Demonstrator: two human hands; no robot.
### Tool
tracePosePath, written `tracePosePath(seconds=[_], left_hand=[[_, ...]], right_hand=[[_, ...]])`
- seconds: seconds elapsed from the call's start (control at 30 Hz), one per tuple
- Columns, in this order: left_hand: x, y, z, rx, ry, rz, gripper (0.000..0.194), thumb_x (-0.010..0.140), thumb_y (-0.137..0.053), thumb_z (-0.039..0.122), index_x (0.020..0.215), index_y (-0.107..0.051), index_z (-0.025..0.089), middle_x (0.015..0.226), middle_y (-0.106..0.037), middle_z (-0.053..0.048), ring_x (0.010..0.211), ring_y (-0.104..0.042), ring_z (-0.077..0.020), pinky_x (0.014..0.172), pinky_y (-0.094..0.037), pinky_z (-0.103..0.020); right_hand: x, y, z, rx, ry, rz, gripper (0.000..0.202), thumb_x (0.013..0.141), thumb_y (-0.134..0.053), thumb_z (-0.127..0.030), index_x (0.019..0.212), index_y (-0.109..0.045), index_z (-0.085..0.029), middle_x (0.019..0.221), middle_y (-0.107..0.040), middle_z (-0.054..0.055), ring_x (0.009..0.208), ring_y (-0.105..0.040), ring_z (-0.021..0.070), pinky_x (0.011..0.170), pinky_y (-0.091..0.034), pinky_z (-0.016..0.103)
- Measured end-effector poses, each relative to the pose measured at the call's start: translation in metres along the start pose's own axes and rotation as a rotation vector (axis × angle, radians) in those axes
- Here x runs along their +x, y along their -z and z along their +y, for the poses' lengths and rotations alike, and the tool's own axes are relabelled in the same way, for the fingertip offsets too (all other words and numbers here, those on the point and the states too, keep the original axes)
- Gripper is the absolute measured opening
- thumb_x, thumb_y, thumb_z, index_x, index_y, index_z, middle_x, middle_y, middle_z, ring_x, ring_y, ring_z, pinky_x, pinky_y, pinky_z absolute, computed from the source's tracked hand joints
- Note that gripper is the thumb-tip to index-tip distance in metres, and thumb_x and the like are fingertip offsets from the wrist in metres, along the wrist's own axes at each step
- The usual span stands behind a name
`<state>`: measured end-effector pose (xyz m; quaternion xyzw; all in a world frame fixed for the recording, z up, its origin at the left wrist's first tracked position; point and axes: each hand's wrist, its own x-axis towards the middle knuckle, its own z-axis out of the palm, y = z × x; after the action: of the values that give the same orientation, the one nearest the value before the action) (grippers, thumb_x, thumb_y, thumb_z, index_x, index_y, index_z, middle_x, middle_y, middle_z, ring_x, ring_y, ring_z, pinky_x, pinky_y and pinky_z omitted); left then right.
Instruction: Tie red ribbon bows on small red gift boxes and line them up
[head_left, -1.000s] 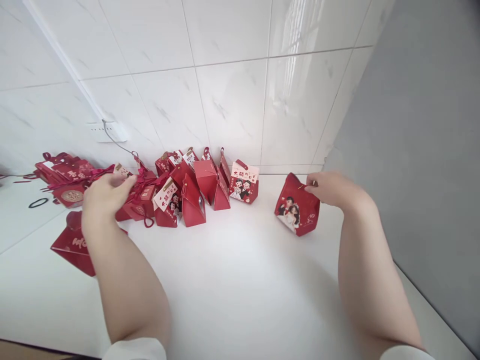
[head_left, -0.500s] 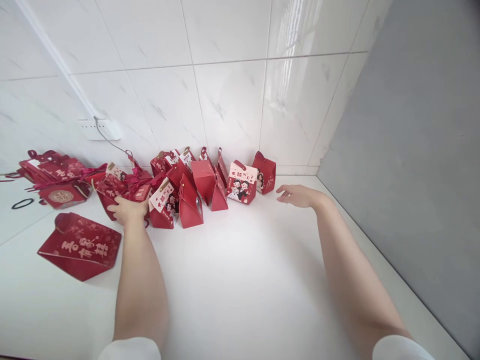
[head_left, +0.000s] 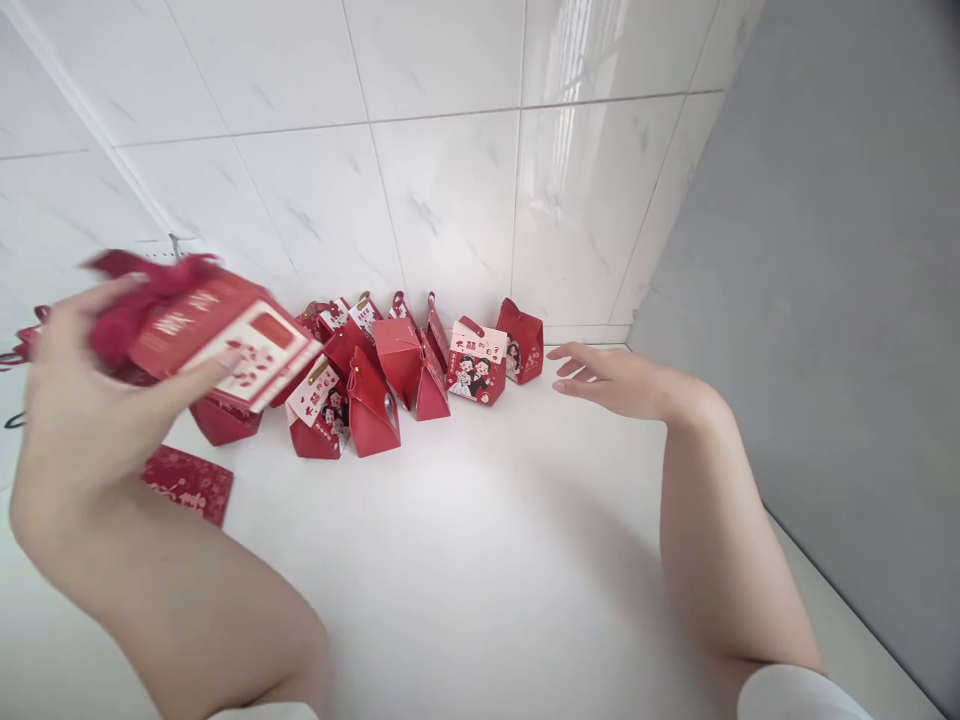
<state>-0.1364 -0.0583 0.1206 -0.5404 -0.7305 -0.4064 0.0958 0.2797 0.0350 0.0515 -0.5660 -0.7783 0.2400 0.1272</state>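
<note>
My left hand [head_left: 90,400] grips a red gift box [head_left: 225,335] with a dark red ribbon bow, raised and tilted above the table, its pale printed panel facing me. My thumb lies across that panel. Beneath it, a red box with pale lettering [head_left: 199,485] is partly covered by my wrist. My right hand [head_left: 611,380] hovers with fingers apart and holds nothing. Nearest to it are a red box [head_left: 523,340] by the wall and a box with a cartoon couple [head_left: 477,375].
Several more red gift boxes [head_left: 375,405] stand bunched along the white tiled wall [head_left: 450,200]. A grey panel [head_left: 840,300] bounds the white table [head_left: 480,580] on the right. A wall socket [head_left: 161,250] is partly hidden behind the raised box.
My left hand has lifted the ribboned box from the group, up and to the left, towards the camera. My right hand stays near the rightmost box, its forearm shifted slightly outward.
</note>
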Motion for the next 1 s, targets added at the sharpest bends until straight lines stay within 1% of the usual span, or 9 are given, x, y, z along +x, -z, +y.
tracePosePath(seconds=[0.07, 0.13, 0.23, 0.4, 0.53, 0.63, 0.7, 0.83, 1.0], left_hand=[[-0.007, -0.006, 0.016, -0.180, -0.162, -0.274, 0.093, 0.064, -0.077, 0.057, 0.145, -0.036, 0.041, 0.145, -0.051, 0.005, 0.127, -0.055, -0.0273, 0.103, -0.050, -0.038], [-0.008, -0.022, 0.032, -0.260, -0.254, -0.531, 0.094, 0.059, -0.081, 0.052, 0.143, -0.042, 0.041, 0.148, -0.049, 0.004, 0.125, -0.057, -0.0278, 0.094, -0.055, -0.030], [-0.006, -0.060, 0.055, -0.278, -0.317, -1.003, 0.101, 0.067, -0.079, 0.048, 0.152, -0.023, 0.046, 0.153, -0.045, 0.001, 0.116, -0.064, -0.0257, 0.088, -0.058, -0.029], [-0.010, -0.130, 0.074, -0.121, -0.517, -1.358, 0.115, 0.063, -0.082, 0.045, 0.157, -0.017, 0.035, 0.160, -0.036, -0.007, 0.134, -0.051, -0.0289, 0.103, -0.048, -0.032], [-0.017, -0.157, 0.072, -0.074, -0.533, -1.462, 0.113, 0.061, -0.084, 0.047, 0.155, -0.024, 0.034, 0.163, -0.027, -0.005, 0.143, -0.040, -0.0306, 0.107, -0.045, -0.034], [-0.017, -0.155, 0.069, -0.069, -0.554, -1.467, 0.110, 0.063, -0.082, 0.051, 0.155, -0.024, 0.036, 0.164, -0.026, -0.003, 0.148, -0.032, -0.0293, 0.112, -0.039, -0.034], [-0.015, -0.147, 0.067, -0.059, -0.570, -1.398, 0.101, 0.069, -0.077, 0.052, 0.155, -0.025, 0.037, 0.164, -0.027, -0.002, 0.148, -0.031, -0.0284, 0.114, -0.037, -0.035], [-0.014, -0.132, 0.067, 0.093, -0.468, -1.198, 0.091, 0.072, -0.071, 0.055, 0.152, -0.034, 0.031, 0.157, -0.039, -0.008, 0.138, -0.045, -0.0309, 0.107, -0.043, -0.036], [-0.023, -0.139, 0.072, 0.203, -0.348, -1.370, 0.115, 0.056, -0.082, 0.054, 0.154, -0.026, 0.032, 0.144, -0.056, -0.012, 0.129, -0.056, -0.0329, 0.093, -0.051, -0.035]], right_hand=[[-0.008, 0.002, -0.005, 0.031, 0.057, -0.018, 0.045, 0.093, -0.049, -0.053, 0.135, -0.050, -0.038, 0.135, -0.063, 0.004, 0.119, -0.063, 0.0272, 0.087, -0.054, 0.035], [-0.014, 0.002, -0.010, 0.056, 0.126, -0.047, 0.046, 0.093, -0.050, -0.052, 0.136, -0.049, -0.037, 0.137, -0.061, 0.003, 0.120, -0.062, 0.0261, 0.087, -0.053, 0.034], [-0.015, 0.000, -0.018, 0.070, 0.184, -0.037, 0.052, 0.092, -0.052, -0.049, 0.142, -0.042, -0.036, 0.139, -0.060, 0.003, 0.121, -0.061, 0.0247, 0.087, -0.053, 0.032], [-0.008, -0.009, -0.024, -0.014, 0.106, -0.007, 0.051, 0.093, -0.051, -0.045, 0.141, -0.041, -0.035, 0.137, -0.061, 0.003, 0.116, -0.063, 0.0256, 0.086, -0.052, 0.034], [0.002, -0.018, -0.028, -0.057, 0.124, -0.060, 0.050, 0.093, -0.052, -0.043, 0.141, -0.042, -0.032, 0.140, -0.058, 0.007, 0.118, -0.062, 0.0273, 0.082, -0.051, 0.033], [0.008, -0.025, -0.032, -0.090, 0.123, -0.095, 0.048, 0.092, -0.053, -0.039, 0.139, -0.046, -0.031, 0.132, -0.064, 0.009, 0.110, -0.065, 0.0284, 0.078, -0.050, 0.032], [0.012, -0.029, -0.035, -0.100, 0.133, -0.132, 0.043, 0.093, -0.053, -0.034, 0.135, -0.051, -0.032, 0.126, -0.067, 0.008, 0.105, -0.066, 0.0281, 0.077, -0.049, 0.032], [0.023, -0.041, -0.040, -0.105, 0.181, -0.193, 0.034, 0.094, -0.048, -0.028, 0.125, -0.061, -0.031, 0.121, -0.070, 0.006, 0.106, -0.066, 0.0275, 0.080, -0.049, 0.032], [0.038, -0.056, -0.045, -0.031, 0.324, -0.275, 0.037, 0.096, -0.044, -0.032, 0.131, -0.058, -0.027, 0.127, -0.067, 0.006, 0.108, -0.065, 0.0236, 0.082, -0.049, 0.029]])
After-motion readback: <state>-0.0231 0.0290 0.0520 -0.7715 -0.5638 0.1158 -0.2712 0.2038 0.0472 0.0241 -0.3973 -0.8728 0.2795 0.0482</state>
